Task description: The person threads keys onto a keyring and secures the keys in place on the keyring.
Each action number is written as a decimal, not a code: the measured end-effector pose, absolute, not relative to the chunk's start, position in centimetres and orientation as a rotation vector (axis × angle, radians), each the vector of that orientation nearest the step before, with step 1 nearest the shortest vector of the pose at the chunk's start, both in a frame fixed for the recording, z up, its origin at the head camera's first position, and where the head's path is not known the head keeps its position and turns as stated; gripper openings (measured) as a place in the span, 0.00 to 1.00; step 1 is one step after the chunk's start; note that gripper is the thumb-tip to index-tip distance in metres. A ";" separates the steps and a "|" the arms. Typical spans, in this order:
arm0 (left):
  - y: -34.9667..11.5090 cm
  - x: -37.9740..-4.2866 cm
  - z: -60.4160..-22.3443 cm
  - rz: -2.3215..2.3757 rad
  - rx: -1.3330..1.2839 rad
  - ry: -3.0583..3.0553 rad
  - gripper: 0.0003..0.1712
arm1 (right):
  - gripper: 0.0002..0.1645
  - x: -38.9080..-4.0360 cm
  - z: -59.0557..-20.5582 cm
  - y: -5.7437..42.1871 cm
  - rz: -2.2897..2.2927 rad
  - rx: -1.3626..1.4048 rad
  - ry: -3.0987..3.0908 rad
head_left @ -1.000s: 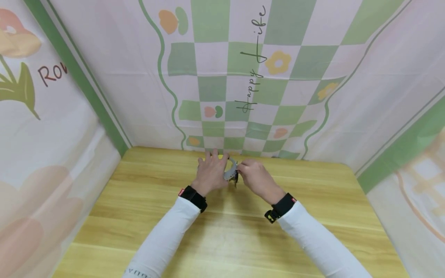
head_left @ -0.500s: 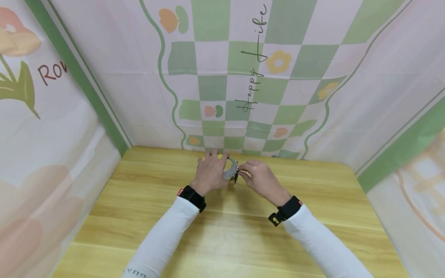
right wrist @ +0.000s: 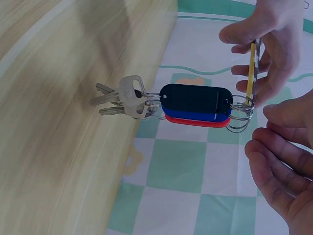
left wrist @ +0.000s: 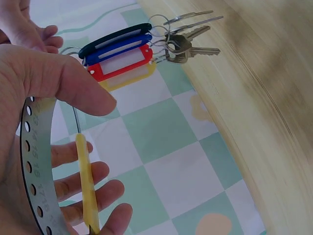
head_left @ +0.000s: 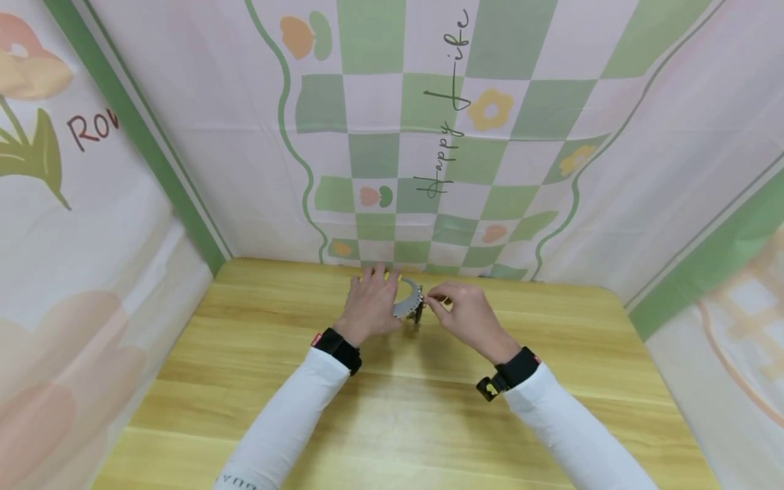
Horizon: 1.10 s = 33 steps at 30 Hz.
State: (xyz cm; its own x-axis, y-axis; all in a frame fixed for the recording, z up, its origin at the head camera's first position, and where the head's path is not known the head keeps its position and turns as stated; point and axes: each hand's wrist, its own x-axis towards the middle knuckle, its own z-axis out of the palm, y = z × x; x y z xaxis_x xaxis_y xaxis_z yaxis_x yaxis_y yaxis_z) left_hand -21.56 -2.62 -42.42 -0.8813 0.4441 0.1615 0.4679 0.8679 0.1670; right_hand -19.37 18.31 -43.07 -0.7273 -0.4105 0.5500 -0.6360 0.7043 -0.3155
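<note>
In the head view my left hand (head_left: 367, 303), fingers spread, grips a key hoop near the table's far edge. It has a curved grey plate (left wrist: 43, 156) with numbered holes and a yellow sleeve (left wrist: 87, 181) on its wire; the plate lies between thumb and fingers. Dark green (left wrist: 115, 41), blue (left wrist: 119, 48), red (left wrist: 122, 63) and yellow (left wrist: 132, 77) key tags hang from small split rings (right wrist: 241, 118), with metal keys (right wrist: 129, 98) at their far ends. My right hand (head_left: 468, 313) has thumb and fingertips pinched together right at these rings; the tips' contact is partly hidden.
The wooden table (head_left: 392, 422) spreads toward me below the hands. A patterned cloth (head_left: 367, 156) hangs right behind its far edge, with further cloth panels at both sides. A black strap (head_left: 517, 367) with a small device sits on the right wrist.
My right hand has drawn slightly to the right, its fingertips staying near the split rings. The plate's edge and hanging keys have shifted slightly right. My left hand keeps its place on the hoop.
</note>
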 end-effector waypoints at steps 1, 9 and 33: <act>-2.6 -21.6 -42.4 -0.304 -0.715 -2.922 0.58 | 0.03 -19.4 -43.0 18.4 0.697 0.798 -2.471; -2.9 -21.6 -42.4 -0.241 -0.713 -2.907 0.51 | 0.04 -19.9 -42.2 18.7 0.752 0.734 -2.491; -2.1 -20.8 -43.6 -0.056 -0.877 -2.776 0.56 | 0.31 -24.2 -39.8 18.9 1.854 0.368 -2.728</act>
State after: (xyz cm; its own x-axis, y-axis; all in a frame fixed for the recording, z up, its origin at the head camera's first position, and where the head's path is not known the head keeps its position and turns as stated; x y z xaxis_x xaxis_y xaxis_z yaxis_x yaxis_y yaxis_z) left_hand -20.84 -2.12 -43.64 -0.7950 0.5620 0.2284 0.5708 0.8204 -0.0320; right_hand -24.21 18.90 -39.82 -0.9600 -0.2792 -0.0219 -0.0823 0.3562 -0.9308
